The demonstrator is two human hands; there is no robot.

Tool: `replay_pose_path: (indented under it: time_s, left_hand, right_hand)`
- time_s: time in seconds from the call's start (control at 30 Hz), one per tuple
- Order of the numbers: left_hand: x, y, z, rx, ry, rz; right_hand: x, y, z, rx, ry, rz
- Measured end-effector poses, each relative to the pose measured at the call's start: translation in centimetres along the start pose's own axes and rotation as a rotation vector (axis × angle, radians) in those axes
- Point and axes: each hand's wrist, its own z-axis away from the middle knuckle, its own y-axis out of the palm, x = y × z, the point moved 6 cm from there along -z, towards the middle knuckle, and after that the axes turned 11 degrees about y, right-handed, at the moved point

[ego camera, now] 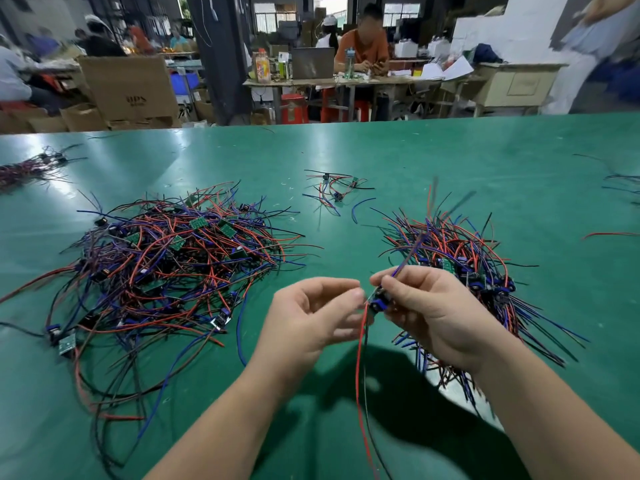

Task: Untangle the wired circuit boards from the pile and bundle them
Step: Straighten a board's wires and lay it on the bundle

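Right hand: my right hand (433,313) is closed in a pinch on one small board (379,302), thumb on top and fingers curled under it. It holds the board in the air above the table (415,150).
Left hand: my left hand (311,313) is half open with the fingers loosely bent. One fingertip is at the edge of the board, but I cannot tell if it grips the board or a wire, because that place is blurred.
Wires of the board: a red wire (358,358) and a black wire (366,403) hang down between my forearms. A purple wire (410,251) goes up from my right thumb.
Big pile: the big pile (173,268) lies on my left side. It has many boards, with red, blue and black wires crossed over each other, unsorted.
Gathered heap: the gathered heap (467,271) lies just behind my right hand. Its boards are close together and the wires spread like a fan. I see no tie around it.
Other lots: a small group (332,190) of a few wired boards lies farther away in the middle, and one bunch (27,169) is at the far left edge.
Done, as I judge: a good part is pulled free and laid together on the right. The board in my hand seems free from both heaps.
Left, as I judge: the big pile looks larger than the gathered heap, so more than half remains, and the heap is not yet tied.
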Motion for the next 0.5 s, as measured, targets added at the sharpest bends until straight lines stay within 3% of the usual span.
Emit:
replay_pose_path:
  time_s: [0.07,0.17,0.3,0.5]
  left_hand:
    - [0.9,0.4,0.5,0.032,-0.101,-0.047]
    - [1.7,0.6,0.9,0.035,-0.221,-0.075]
    - [2.2,1.8,2.1,0.287,-0.406,-0.095]
    - [2.7,2.0,3.4,0.532,-0.501,-0.184]
  right_hand:
    - [-0.5,0.3,0.0,-0.005,-0.007,0.195]
    - [-0.3,-0.5,-0.2,-0.17,-0.069,0.408]
    - [1.3,-3.3,0.0,-0.352,-0.067,0.155]
    - [2.3,-5.5,0.6,-0.471,-0.126,-0.173]
